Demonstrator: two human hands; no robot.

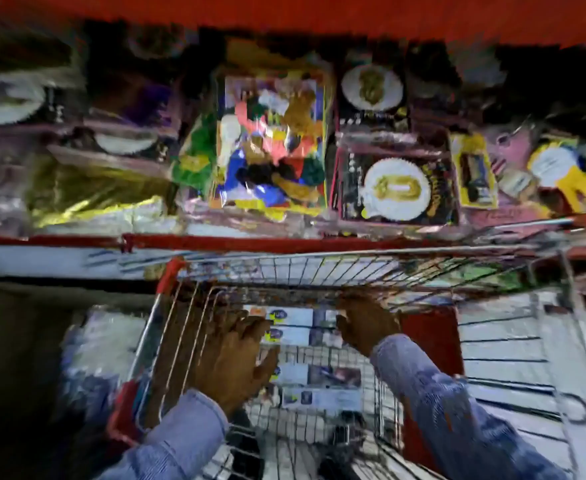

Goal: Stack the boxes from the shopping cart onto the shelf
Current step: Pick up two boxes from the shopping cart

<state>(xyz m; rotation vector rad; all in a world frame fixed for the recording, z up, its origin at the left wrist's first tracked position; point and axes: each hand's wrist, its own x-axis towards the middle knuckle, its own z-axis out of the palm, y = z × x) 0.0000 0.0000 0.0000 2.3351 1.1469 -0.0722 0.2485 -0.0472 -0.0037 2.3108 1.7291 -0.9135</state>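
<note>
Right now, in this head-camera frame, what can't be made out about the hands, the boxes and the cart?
- Grip: motion blur hides whether the left hand or right hand has closed on the upper boxes between them.
- Box print: labels on the lower boxes are smeared and too small to read.
- Box count: both hands cover the stack's ends.
- Shopping cart: its lower part is cut off by the bottom edge.
- Shelf: the top-left packets are dark and blurred.
</note>
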